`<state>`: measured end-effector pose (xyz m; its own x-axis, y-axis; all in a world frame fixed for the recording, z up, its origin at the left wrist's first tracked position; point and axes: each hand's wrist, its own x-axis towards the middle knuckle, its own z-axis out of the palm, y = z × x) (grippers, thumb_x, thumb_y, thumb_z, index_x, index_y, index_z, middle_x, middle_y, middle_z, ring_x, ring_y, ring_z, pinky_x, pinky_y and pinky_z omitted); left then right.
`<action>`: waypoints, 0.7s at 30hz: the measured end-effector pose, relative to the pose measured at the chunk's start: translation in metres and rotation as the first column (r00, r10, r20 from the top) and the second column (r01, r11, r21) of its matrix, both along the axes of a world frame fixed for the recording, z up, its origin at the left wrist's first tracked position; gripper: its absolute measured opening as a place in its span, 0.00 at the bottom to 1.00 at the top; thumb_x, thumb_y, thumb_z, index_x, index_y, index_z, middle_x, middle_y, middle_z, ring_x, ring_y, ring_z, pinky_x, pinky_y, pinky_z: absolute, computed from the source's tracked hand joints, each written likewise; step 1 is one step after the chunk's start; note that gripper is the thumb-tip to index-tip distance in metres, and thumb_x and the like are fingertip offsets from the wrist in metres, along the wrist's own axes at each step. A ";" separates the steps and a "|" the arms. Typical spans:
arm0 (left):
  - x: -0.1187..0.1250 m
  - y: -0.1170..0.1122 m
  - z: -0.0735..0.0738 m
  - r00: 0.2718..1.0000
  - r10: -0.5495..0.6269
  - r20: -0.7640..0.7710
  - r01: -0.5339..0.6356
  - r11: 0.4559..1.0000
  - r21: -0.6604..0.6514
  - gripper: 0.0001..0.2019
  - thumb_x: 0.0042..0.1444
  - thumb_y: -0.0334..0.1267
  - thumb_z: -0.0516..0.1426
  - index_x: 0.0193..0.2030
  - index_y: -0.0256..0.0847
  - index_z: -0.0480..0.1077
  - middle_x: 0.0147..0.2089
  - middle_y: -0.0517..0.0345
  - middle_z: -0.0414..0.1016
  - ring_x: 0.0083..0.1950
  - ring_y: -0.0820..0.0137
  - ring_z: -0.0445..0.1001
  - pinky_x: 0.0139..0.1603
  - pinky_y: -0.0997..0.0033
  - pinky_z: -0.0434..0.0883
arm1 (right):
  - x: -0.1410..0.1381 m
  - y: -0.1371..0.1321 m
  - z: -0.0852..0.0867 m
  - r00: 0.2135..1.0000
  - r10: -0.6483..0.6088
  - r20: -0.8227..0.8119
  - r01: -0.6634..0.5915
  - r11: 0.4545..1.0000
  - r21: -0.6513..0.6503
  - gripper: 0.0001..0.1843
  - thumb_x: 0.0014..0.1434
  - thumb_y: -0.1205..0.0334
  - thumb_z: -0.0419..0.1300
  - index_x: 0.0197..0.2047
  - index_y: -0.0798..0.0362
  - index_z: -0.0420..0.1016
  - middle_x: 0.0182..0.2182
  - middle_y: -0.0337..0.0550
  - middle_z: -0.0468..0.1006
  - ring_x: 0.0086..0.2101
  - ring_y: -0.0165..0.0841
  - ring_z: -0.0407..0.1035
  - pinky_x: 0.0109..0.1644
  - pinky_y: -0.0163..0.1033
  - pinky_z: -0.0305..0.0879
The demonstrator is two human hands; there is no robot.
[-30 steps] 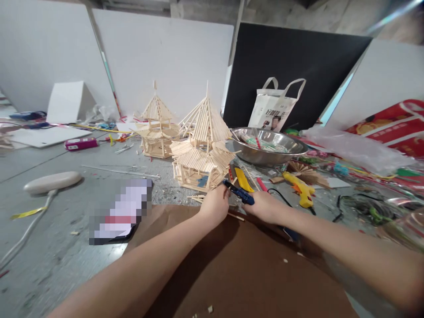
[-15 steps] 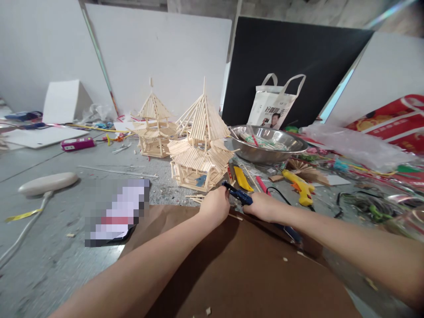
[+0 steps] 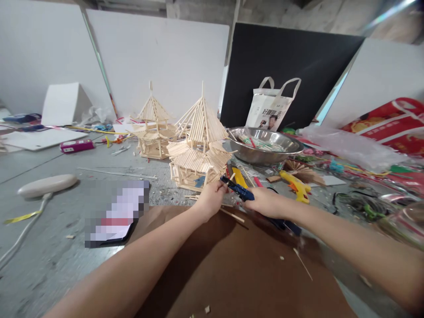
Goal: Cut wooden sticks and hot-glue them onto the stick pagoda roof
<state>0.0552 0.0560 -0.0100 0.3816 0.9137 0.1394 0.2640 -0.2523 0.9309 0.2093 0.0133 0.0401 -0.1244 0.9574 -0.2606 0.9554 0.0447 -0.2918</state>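
My left hand (image 3: 210,198) is closed in a pinch on a thin wooden stick, held at the jaws of blue-handled pliers (image 3: 237,188). My right hand (image 3: 265,202) is wrapped round the pliers' handles. Both hands hover over the far edge of a brown cardboard sheet (image 3: 238,265). Just beyond them stands a stick-built pagoda model (image 3: 198,145), with a second, smaller one (image 3: 153,128) behind it to the left. A loose stick (image 3: 232,215) lies on the cardboard near my left hand.
A steel bowl (image 3: 265,145) of sticks sits behind the pliers. A yellow glue gun (image 3: 294,185), a yellow cutter (image 3: 239,177), cables and scraps crowd the right. A phone (image 3: 114,212) and a white lamp base (image 3: 46,185) lie to the left. Boards lean against the back wall.
Both hands have lifted slightly and shifted left toward the pagoda, still holding the stick and pliers. A thin stick now lies on the cardboard at the right.
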 end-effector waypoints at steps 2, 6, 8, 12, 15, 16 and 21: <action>-0.001 -0.003 0.004 0.986 -0.025 0.164 0.046 0.991 -0.122 0.10 0.52 0.39 0.49 0.25 0.37 0.62 0.15 0.67 0.53 0.17 0.80 0.52 0.19 0.79 0.52 | 0.001 -0.002 0.003 1.000 0.011 0.027 -0.012 0.998 0.054 0.09 0.46 0.62 0.49 0.31 0.54 0.66 0.24 0.41 0.70 0.25 0.30 0.63 0.27 0.31 0.54; -0.004 -0.012 0.011 0.892 -0.088 0.443 0.263 0.898 -0.351 0.10 0.52 0.43 0.51 0.27 0.38 0.61 0.12 0.71 0.45 0.12 0.83 0.42 0.13 0.80 0.43 | 0.008 -0.004 0.004 0.994 0.083 0.076 -0.096 0.978 0.188 0.16 0.46 0.65 0.49 0.40 0.56 0.65 0.33 0.46 0.73 0.32 0.33 0.66 0.34 0.33 0.57; -0.007 -0.015 0.014 0.839 -0.123 0.529 0.379 0.831 -0.407 0.10 0.51 0.43 0.52 0.27 0.38 0.61 0.12 0.72 0.43 0.12 0.83 0.40 0.13 0.81 0.42 | 0.013 -0.004 0.003 0.987 0.130 0.092 -0.150 0.955 0.256 0.16 0.46 0.65 0.50 0.41 0.56 0.64 0.37 0.48 0.72 0.36 0.35 0.66 0.37 0.34 0.57; -0.010 -0.018 0.013 0.768 -0.177 0.616 0.522 0.730 -0.441 0.09 0.51 0.43 0.52 0.28 0.38 0.62 0.13 0.72 0.43 0.13 0.84 0.38 0.12 0.83 0.41 | 0.017 -0.006 0.000 0.977 0.169 0.134 -0.204 0.924 0.322 0.15 0.47 0.65 0.50 0.41 0.55 0.64 0.36 0.47 0.72 0.36 0.36 0.66 0.39 0.36 0.58; -0.009 -0.017 0.011 0.754 -0.186 0.630 0.550 0.704 -0.450 0.09 0.52 0.43 0.51 0.30 0.39 0.62 0.13 0.72 0.43 0.12 0.84 0.38 0.11 0.83 0.41 | 0.016 -0.006 -0.001 0.976 0.153 0.152 -0.197 0.919 0.342 0.14 0.48 0.64 0.50 0.40 0.55 0.64 0.36 0.47 0.73 0.36 0.36 0.66 0.39 0.37 0.59; -0.009 -0.017 0.010 0.755 -0.187 0.629 0.550 0.703 -0.451 0.09 0.52 0.43 0.51 0.30 0.39 0.62 0.13 0.72 0.44 0.12 0.84 0.38 0.11 0.83 0.41 | 0.016 -0.006 -0.001 0.976 0.153 0.154 -0.198 0.919 0.342 0.15 0.48 0.64 0.50 0.41 0.55 0.64 0.37 0.48 0.73 0.37 0.37 0.67 0.39 0.37 0.59; -0.010 -0.018 0.009 0.750 -0.225 0.622 0.571 0.696 -0.436 0.09 0.51 0.44 0.52 0.31 0.39 0.62 0.14 0.72 0.44 0.13 0.84 0.39 0.11 0.83 0.42 | 0.026 0.003 -0.004 0.956 0.245 0.161 -0.289 0.880 0.376 0.24 0.47 0.65 0.51 0.49 0.56 0.60 0.43 0.49 0.70 0.41 0.37 0.66 0.42 0.38 0.59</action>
<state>0.0451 0.0385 -0.0011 0.7611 0.6449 -0.0700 -0.2579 0.3999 0.8795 0.2357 0.0165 0.0357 -0.3830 0.9181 0.1025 0.9149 0.3923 -0.0956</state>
